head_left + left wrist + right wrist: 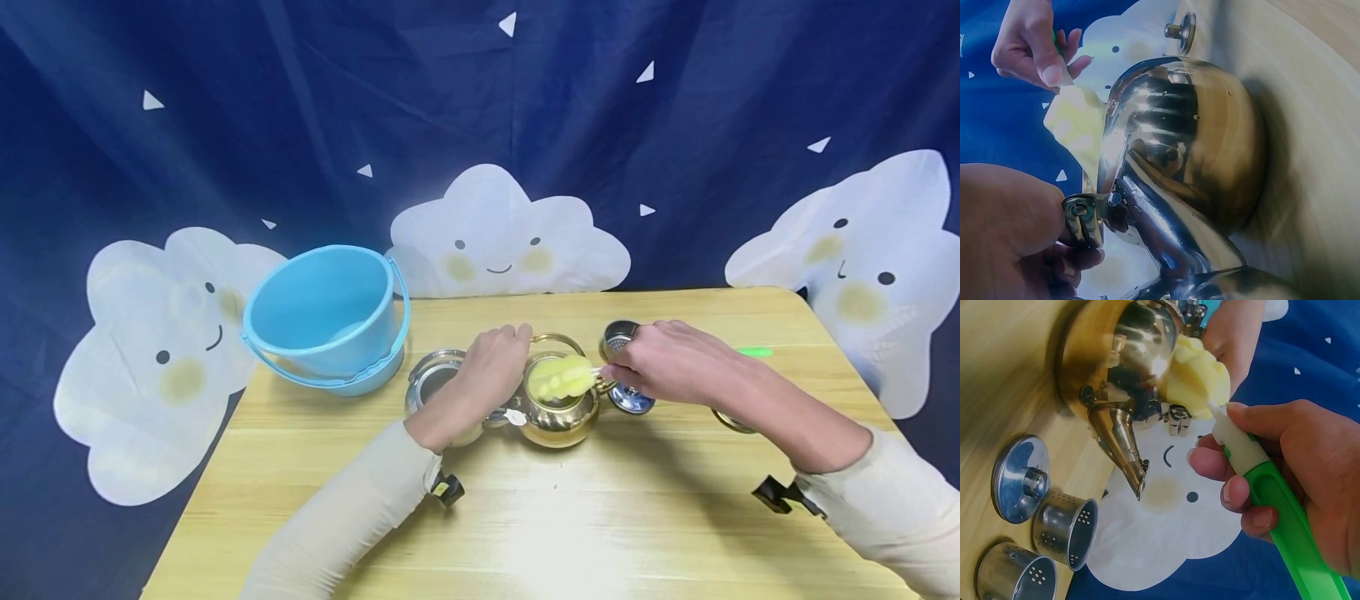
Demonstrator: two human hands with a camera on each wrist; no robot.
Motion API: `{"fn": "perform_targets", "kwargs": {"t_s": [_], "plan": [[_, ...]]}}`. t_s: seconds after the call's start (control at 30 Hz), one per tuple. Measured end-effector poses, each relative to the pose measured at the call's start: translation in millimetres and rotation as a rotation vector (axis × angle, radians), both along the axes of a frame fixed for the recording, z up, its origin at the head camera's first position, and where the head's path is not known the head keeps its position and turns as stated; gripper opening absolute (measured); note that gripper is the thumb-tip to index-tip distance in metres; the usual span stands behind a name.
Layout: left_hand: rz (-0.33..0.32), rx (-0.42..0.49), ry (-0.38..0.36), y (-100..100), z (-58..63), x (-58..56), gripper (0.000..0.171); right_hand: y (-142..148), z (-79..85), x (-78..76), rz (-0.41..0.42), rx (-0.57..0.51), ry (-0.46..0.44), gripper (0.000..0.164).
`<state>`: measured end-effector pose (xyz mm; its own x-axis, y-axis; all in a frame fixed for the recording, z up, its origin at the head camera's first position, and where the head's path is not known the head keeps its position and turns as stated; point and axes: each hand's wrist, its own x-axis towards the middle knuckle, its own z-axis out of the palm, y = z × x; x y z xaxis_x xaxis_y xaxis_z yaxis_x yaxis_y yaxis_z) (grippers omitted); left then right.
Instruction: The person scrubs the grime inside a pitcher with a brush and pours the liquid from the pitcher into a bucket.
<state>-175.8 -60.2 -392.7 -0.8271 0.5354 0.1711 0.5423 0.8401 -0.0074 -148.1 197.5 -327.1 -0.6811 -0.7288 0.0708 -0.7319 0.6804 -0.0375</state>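
Observation:
A gold teapot (558, 427) stands uncovered on the table, its mouth facing up. My left hand (487, 371) grips its handle near one end, as the left wrist view shows at the handle joint (1085, 215). With my right hand (667, 360) I hold a sponge brush (1282, 509) by its white neck and green handle, thumb and fingers curled round it. The yellow sponge head (566, 377) sits at the teapot's mouth; how deep it reaches is hidden. Beside it on the left stands a silver teapot (435, 367), partly covered by my left forearm.
A light blue bucket (345, 362) with its handle hanging down stands at the back left. Right of the gold teapot are a silver lid (1019, 481) and two perforated strainers, one upper strainer (1054, 528) and one lower strainer (1004, 572). A gold lid (731, 422) lies under my right forearm.

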Motion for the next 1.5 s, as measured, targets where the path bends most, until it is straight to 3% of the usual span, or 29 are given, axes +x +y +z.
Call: {"fn": "perform_targets", "kwargs": {"t_s": [0.47,1.3,1.5], "plan": [[0.026,0.004,-0.054,-1,0.8,-0.2,0.012,0,1.7,7.8,-0.041,-0.01,0.027,0.04],[0.027,0.024,-0.049,0,1.5,0.4,0.013,5,7.1,19.0,-0.037,-0.038,0.123,0.042],[0.024,0.024,-0.049,0,1.2,0.7,0.014,7,7.8,20.7,-0.019,-0.058,0.153,0.032]]}}
